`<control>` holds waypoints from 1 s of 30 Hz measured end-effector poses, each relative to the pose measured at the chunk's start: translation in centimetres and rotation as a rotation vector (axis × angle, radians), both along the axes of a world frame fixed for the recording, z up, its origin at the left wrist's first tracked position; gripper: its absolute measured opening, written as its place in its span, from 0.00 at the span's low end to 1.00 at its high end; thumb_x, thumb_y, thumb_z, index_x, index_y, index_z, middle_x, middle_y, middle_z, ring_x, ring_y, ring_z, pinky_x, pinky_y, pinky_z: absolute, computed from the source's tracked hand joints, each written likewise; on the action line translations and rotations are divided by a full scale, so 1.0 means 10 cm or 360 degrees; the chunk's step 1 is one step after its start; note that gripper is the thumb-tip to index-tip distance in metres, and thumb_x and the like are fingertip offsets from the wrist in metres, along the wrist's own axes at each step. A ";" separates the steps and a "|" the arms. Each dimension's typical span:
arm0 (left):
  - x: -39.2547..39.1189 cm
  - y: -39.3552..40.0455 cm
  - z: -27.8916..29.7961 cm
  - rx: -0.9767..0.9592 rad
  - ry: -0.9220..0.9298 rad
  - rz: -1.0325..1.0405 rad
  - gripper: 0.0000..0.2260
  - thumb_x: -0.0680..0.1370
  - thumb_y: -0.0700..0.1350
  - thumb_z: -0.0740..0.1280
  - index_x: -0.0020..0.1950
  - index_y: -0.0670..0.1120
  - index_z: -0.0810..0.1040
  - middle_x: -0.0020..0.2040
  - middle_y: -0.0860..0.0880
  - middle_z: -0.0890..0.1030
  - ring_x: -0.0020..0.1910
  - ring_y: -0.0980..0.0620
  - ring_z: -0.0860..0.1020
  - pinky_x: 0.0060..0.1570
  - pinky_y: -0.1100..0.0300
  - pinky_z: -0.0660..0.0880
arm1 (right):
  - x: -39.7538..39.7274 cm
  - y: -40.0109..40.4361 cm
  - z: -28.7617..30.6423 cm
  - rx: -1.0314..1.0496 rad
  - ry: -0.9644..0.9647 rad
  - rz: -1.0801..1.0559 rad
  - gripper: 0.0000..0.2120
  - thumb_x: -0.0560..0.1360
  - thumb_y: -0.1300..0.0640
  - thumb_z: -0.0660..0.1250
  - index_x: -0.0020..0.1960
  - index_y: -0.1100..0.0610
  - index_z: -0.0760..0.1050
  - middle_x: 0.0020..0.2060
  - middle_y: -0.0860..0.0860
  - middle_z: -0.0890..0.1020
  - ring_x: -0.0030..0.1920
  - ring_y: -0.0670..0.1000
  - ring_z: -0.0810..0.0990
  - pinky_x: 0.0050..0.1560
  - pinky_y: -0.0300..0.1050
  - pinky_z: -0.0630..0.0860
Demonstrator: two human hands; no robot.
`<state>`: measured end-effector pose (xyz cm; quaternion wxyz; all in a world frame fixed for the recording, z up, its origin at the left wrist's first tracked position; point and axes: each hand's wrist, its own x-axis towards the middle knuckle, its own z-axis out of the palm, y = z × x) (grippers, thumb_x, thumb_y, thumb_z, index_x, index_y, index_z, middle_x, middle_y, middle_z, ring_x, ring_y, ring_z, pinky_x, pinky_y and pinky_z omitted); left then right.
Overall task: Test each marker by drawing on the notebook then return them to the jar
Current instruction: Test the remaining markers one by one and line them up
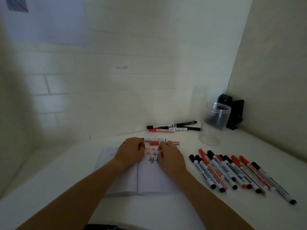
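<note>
Both hands on notebook (149,178) top edge: left hand (131,152) grips black marker (154,139), right hand (169,156) pinches red marker (155,143). Beyond notebook: four markers (171,127), one jar (215,122).

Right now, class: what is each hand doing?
Left hand: fingers curled at the black marker; grip cannot be told.
Right hand: curled at the red marker; grip cannot be told.

Both hands sit at the open notebook's (149,178) top edge: the left hand (131,151) grips a black marker (154,139), the right hand (169,155) touches a red marker (155,143). A clear jar (214,123) stands beyond the marker row (240,173).
</note>
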<state>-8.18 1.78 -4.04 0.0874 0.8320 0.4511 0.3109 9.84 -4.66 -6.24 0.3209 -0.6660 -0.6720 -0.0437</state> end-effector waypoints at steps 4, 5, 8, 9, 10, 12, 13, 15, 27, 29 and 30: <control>0.03 0.07 -0.20 0.0079 -0.0145 0.0040 0.07 0.78 0.41 0.63 0.41 0.49 0.76 0.38 0.55 0.77 0.37 0.57 0.75 0.40 0.61 0.73 | 0.07 0.18 -0.01 0.0087 -0.0153 -0.0190 0.18 0.77 0.61 0.66 0.66 0.55 0.74 0.61 0.52 0.77 0.60 0.54 0.74 0.58 0.47 0.73; 0.03 0.07 -0.22 0.0112 -0.0150 0.0038 0.07 0.78 0.42 0.63 0.42 0.49 0.76 0.38 0.56 0.76 0.37 0.58 0.74 0.39 0.62 0.72 | 0.09 0.20 -0.02 0.0047 -0.0208 -0.0224 0.21 0.77 0.61 0.66 0.70 0.54 0.72 0.65 0.51 0.75 0.64 0.54 0.72 0.63 0.49 0.69; 0.01 0.05 -0.25 0.0146 -0.0133 -0.0019 0.04 0.78 0.43 0.64 0.45 0.51 0.75 0.41 0.57 0.75 0.38 0.59 0.74 0.39 0.67 0.69 | 0.09 0.23 -0.07 -0.0054 -0.0345 -0.0309 0.21 0.78 0.60 0.65 0.70 0.51 0.72 0.65 0.50 0.76 0.66 0.54 0.71 0.67 0.51 0.61; 0.01 0.04 -0.25 0.0145 -0.0135 -0.0045 0.04 0.78 0.43 0.64 0.47 0.52 0.75 0.43 0.57 0.75 0.39 0.59 0.74 0.40 0.69 0.68 | 0.08 0.22 -0.07 -0.0021 -0.0372 -0.0330 0.18 0.77 0.60 0.66 0.66 0.51 0.75 0.60 0.50 0.77 0.62 0.55 0.73 0.65 0.52 0.61; 0.00 0.05 -0.25 0.0151 -0.0138 -0.0070 0.05 0.77 0.43 0.65 0.50 0.52 0.76 0.46 0.58 0.75 0.39 0.60 0.73 0.40 0.70 0.68 | 0.08 0.22 -0.08 0.0055 -0.0384 -0.0370 0.16 0.75 0.60 0.69 0.62 0.52 0.78 0.54 0.51 0.78 0.57 0.55 0.75 0.62 0.52 0.62; 0.00 0.07 -0.27 0.0161 -0.0153 -0.0107 0.08 0.77 0.44 0.66 0.55 0.53 0.76 0.51 0.58 0.74 0.40 0.60 0.73 0.42 0.70 0.69 | 0.08 0.24 -0.12 0.0177 -0.0381 -0.0400 0.12 0.72 0.59 0.74 0.54 0.51 0.81 0.47 0.50 0.77 0.50 0.54 0.75 0.59 0.52 0.63; 0.00 0.08 -0.27 0.0169 -0.0163 -0.0122 0.10 0.77 0.45 0.67 0.57 0.54 0.77 0.53 0.58 0.74 0.42 0.61 0.73 0.45 0.68 0.71 | 0.08 0.24 -0.13 0.0222 -0.0377 -0.0381 0.10 0.71 0.59 0.75 0.51 0.51 0.82 0.46 0.50 0.77 0.48 0.54 0.75 0.59 0.52 0.63; 0.00 0.10 -0.28 0.0210 -0.0155 -0.0155 0.12 0.77 0.49 0.69 0.61 0.53 0.78 0.56 0.56 0.77 0.47 0.60 0.74 0.50 0.64 0.72 | 0.09 0.24 -0.12 0.0292 -0.0345 -0.0293 0.09 0.70 0.58 0.77 0.47 0.50 0.81 0.46 0.49 0.77 0.48 0.53 0.76 0.61 0.51 0.60; 0.03 0.05 -0.22 0.0498 0.0015 -0.0313 0.08 0.83 0.51 0.59 0.55 0.52 0.77 0.45 0.55 0.74 0.44 0.55 0.69 0.43 0.56 0.70 | -0.03 0.04 -0.03 0.0333 -0.0426 0.0148 0.17 0.83 0.42 0.54 0.64 0.48 0.75 0.44 0.46 0.81 0.41 0.47 0.79 0.38 0.41 0.71; 0.03 0.05 -0.23 0.0525 0.0043 -0.0296 0.04 0.82 0.47 0.63 0.53 0.52 0.77 0.44 0.55 0.73 0.44 0.55 0.68 0.42 0.56 0.70 | -0.02 0.04 -0.02 0.0314 -0.0500 0.0061 0.17 0.83 0.40 0.53 0.61 0.46 0.75 0.36 0.46 0.79 0.32 0.47 0.78 0.29 0.39 0.65; 0.02 0.05 -0.23 0.0534 0.0050 -0.0284 0.03 0.81 0.46 0.64 0.52 0.52 0.77 0.44 0.55 0.73 0.44 0.54 0.68 0.42 0.56 0.69 | -0.03 0.03 -0.01 0.0291 -0.0535 0.0036 0.17 0.82 0.40 0.53 0.60 0.45 0.75 0.32 0.46 0.78 0.28 0.47 0.76 0.26 0.39 0.61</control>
